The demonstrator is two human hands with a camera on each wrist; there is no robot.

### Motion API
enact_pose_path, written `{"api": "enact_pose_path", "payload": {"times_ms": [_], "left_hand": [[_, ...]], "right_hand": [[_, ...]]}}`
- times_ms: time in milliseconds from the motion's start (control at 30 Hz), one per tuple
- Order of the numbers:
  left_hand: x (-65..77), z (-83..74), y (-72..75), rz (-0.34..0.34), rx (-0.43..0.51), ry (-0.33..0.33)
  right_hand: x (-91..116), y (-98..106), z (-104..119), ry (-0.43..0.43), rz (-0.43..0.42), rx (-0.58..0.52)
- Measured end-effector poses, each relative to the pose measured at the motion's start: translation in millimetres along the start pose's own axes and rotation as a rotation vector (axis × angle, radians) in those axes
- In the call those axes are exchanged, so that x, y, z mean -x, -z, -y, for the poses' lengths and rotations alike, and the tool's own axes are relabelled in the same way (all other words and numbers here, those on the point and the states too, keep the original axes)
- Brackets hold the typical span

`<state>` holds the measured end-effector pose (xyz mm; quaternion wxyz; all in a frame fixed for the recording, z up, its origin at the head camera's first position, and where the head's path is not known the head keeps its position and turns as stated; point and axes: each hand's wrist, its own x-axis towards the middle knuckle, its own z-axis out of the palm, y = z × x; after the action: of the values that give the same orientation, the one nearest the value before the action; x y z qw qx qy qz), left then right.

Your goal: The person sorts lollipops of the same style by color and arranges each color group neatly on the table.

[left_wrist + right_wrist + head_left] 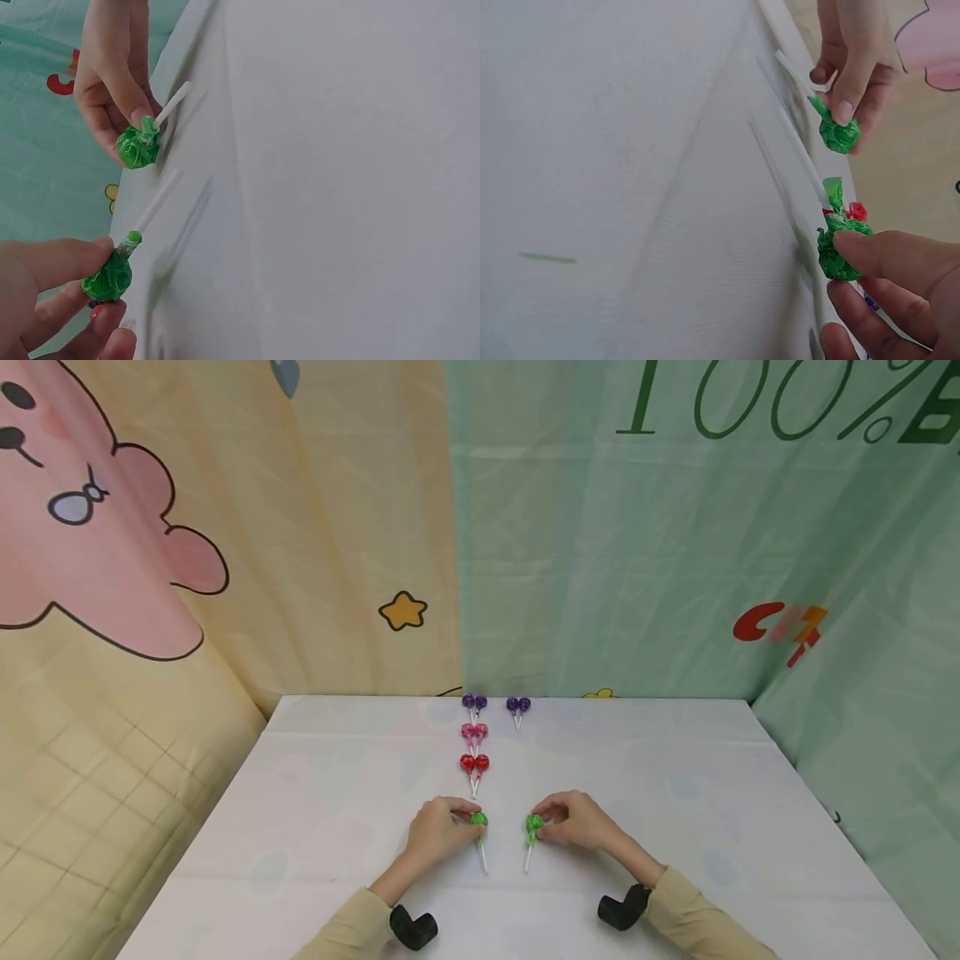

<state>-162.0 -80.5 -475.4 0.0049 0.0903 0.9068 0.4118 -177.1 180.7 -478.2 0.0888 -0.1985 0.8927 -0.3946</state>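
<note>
My left hand (442,828) pinches a green-wrapped lollipop (109,277) by its round head, thumb on one side and fingers on the other. Opposite it, my right hand (581,821) pinches a second green lollipop (843,251) the same way. Both white sticks point toward the front of the table, and the two heads are a short gap apart. Just beyond my left hand lies a pair of red lollipops (475,763), their sticks meeting at the bottom. Behind them come a pink pair (474,732) and a purple pair (474,702), forming a column.
Another purple pair (518,704) lies at the back, right of the column. All of it is on a white-covered table (337,827), with a printed curtain (570,568) right behind its far edge. Black wrist mounts (624,907) sit at both sleeves.
</note>
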Motion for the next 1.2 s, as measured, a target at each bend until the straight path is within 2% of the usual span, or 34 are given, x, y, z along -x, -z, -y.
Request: {"api": "enact_pose_path", "payload": {"times_ms": [267,433,500,667,900,1200], "left_hand": [[-14.5,3.5,18.0,-0.026,-0.006,0.003],[-21.6,7.6,23.3,-0.023,0.01,-0.018],[-23.6,9.8,23.8,-0.013,0.026,-0.042],[-27.5,15.5,22.2,0.013,0.069,-0.046],[-29.0,23.4,17.2,0.02,0.105,-0.022],[-30.5,27.8,12.8,0.013,0.09,-0.008]], "right_hand": [[-16,-1,8,-0.02,-0.013,-0.002],[-27,-5,15,-0.026,-0.017,-0.003],[-32,-8,18,-0.016,-0.023,-0.005],[-44,-14,23,0.014,-0.026,-0.011],[-58,-22,26,0.036,-0.009,-0.022],[-66,-32,24,0.043,0.002,-0.023]]}}
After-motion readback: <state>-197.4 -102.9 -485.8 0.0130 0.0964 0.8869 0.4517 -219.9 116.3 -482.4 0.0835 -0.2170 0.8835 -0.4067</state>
